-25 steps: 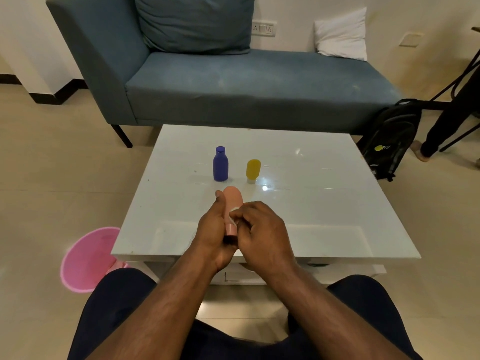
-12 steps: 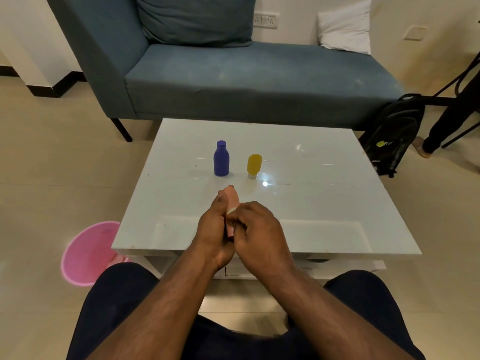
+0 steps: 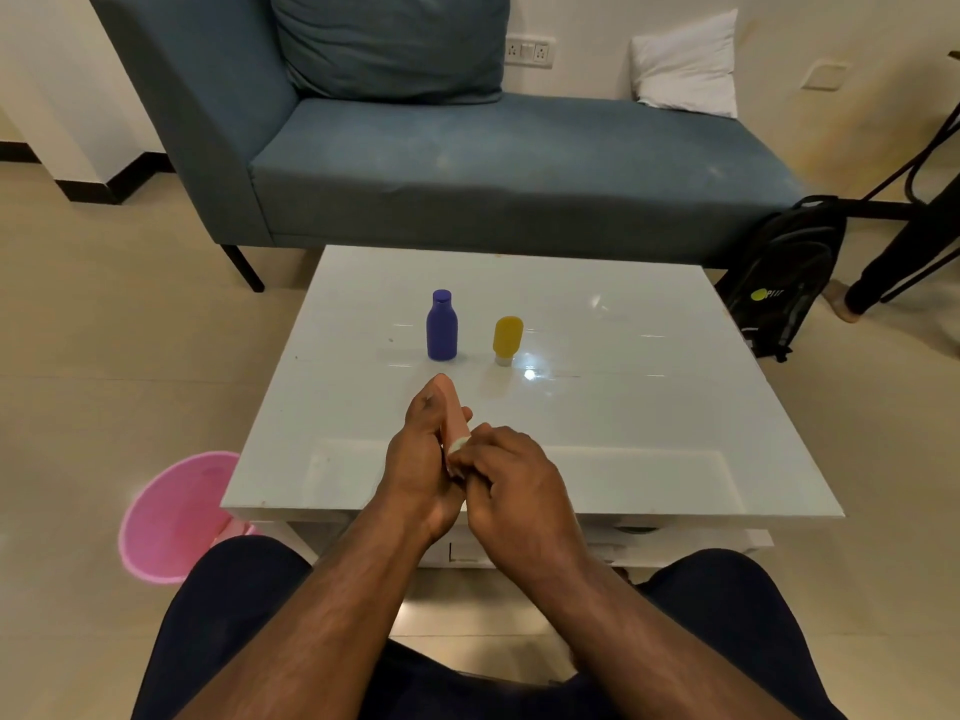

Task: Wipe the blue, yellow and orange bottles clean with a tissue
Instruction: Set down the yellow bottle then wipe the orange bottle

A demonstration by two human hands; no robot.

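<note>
My left hand [image 3: 421, 459] grips the orange bottle [image 3: 454, 410] over the near part of the white table [image 3: 649, 407], its rounded end pointing away from me. My right hand [image 3: 511, 480] pinches a small white tissue [image 3: 457, 446] against the bottle's near end. Most of the tissue is hidden under my fingers. The blue bottle [image 3: 441, 327] stands upright in the middle of the table. Just right of it stands the yellow bottle [image 3: 507, 339], resting on its pale cap.
A pink bin [image 3: 174, 517] stands on the floor left of the table. A blue sofa [image 3: 467, 163] with a white pillow [image 3: 688, 65] runs behind the table. A black backpack [image 3: 784, 275] leans at the right, beside a person's leg [image 3: 893, 257].
The orange bottle has turned and slid a little within my left hand while my right hand's fingers rub the tissue along it. The blue and yellow bottles have not moved.
</note>
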